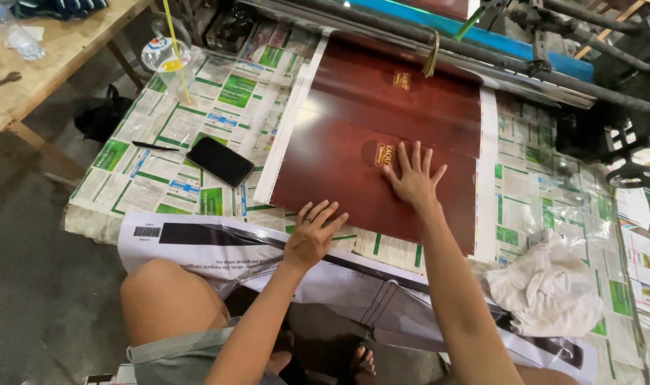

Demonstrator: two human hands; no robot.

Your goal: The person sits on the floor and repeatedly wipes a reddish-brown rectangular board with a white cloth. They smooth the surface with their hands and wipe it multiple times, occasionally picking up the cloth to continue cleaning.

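On the table, dark red sheet, under both hands

At far left we see a black phone beside a black pen, a plastic cup with yellow straw, and a white rag near right.

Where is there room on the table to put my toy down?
There is free newspaper-covered table between the plastic cup and the black phone, and more left of the phone, past the pen. The middle is crowded: both hands, left and right, press on the dark red sheets. A white rag fills the right corner.
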